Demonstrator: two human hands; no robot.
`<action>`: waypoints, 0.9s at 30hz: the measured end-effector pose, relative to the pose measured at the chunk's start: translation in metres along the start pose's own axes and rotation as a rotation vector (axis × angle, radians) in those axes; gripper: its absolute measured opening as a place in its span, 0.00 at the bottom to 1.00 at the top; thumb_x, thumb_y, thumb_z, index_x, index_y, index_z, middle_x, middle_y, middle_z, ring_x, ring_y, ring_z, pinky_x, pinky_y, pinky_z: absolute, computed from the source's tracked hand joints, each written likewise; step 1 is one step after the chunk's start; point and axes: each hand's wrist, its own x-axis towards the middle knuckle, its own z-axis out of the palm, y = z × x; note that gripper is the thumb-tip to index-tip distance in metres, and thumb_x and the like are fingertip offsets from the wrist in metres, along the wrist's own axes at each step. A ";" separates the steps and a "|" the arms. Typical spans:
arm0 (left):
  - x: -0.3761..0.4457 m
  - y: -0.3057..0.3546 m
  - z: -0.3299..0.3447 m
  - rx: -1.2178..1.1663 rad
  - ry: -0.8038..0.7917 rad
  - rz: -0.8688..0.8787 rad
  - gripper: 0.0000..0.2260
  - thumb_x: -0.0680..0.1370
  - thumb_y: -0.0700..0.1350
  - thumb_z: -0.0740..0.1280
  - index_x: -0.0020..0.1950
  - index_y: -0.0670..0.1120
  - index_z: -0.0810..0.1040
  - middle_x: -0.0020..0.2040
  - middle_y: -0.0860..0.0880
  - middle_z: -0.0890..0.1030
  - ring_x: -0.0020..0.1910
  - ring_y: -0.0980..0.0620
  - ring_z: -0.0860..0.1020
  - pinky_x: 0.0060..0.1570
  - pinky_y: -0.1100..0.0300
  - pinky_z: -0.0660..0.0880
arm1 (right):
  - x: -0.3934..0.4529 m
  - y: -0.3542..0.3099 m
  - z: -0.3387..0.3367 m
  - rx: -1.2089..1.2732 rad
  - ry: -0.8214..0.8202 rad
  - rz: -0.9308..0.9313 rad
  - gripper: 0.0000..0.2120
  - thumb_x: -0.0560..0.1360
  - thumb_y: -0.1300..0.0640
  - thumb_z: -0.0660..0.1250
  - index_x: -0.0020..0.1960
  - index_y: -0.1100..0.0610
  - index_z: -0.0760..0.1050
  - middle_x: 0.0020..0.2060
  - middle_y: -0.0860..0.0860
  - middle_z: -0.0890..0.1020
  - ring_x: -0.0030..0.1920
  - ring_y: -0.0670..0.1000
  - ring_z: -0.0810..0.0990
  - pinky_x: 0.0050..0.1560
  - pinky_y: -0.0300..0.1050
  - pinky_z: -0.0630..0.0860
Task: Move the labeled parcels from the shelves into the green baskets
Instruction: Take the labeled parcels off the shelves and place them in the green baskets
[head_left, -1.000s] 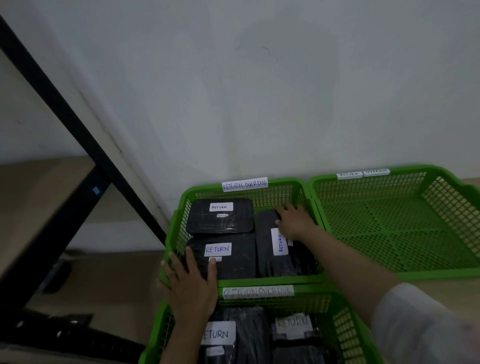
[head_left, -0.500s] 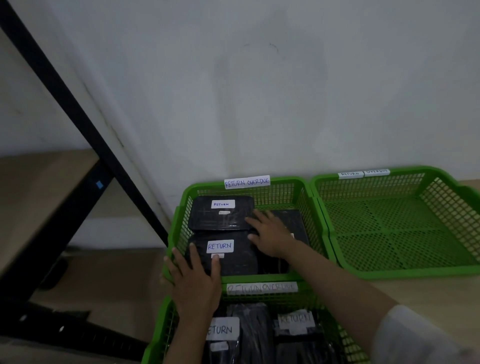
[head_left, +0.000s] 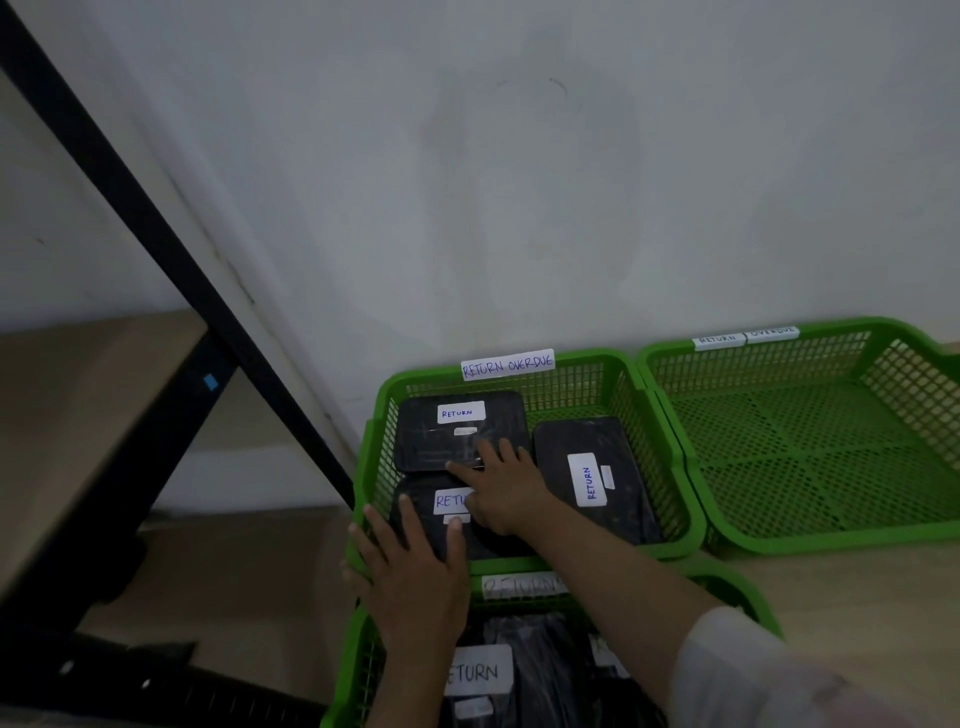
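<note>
The middle green basket (head_left: 670, 483) is holding 3 labeled parcels (head_left: 597, 467). The left hand (head_left: 415, 587) is lying flat, fingers apart, steadying the near parcel (head_left: 431, 525), likely while the right hand (head_left: 506, 493), fingers spread, is nudging them flush.

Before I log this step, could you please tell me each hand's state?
Left hand: open, resting flat on the front parcel.
Right hand: open, fingers spread across the parcels.

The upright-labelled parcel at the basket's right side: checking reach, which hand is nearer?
Right. The right hand lies just beside that parcel; the left hand rests at the basket's near-left corner, farther away.
</note>
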 end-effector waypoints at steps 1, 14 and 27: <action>0.001 -0.001 0.001 0.002 0.001 -0.003 0.59 0.48 0.68 0.11 0.76 0.50 0.39 0.77 0.42 0.41 0.76 0.41 0.41 0.72 0.42 0.44 | 0.001 -0.001 0.000 -0.019 0.001 0.005 0.25 0.80 0.48 0.50 0.75 0.45 0.48 0.76 0.57 0.44 0.75 0.63 0.43 0.74 0.61 0.45; -0.004 -0.010 -0.009 -0.163 -0.028 0.118 0.31 0.78 0.63 0.46 0.76 0.50 0.44 0.77 0.42 0.42 0.75 0.40 0.40 0.72 0.39 0.44 | -0.050 0.012 -0.004 0.166 0.042 0.067 0.24 0.81 0.50 0.47 0.76 0.50 0.50 0.77 0.55 0.46 0.76 0.58 0.45 0.75 0.54 0.47; -0.061 -0.079 -0.057 -0.166 -0.020 0.541 0.30 0.79 0.61 0.49 0.76 0.52 0.43 0.77 0.46 0.39 0.76 0.46 0.38 0.73 0.44 0.45 | -0.173 -0.058 -0.001 0.265 0.204 0.333 0.25 0.81 0.47 0.47 0.76 0.51 0.48 0.77 0.53 0.46 0.76 0.56 0.45 0.75 0.51 0.46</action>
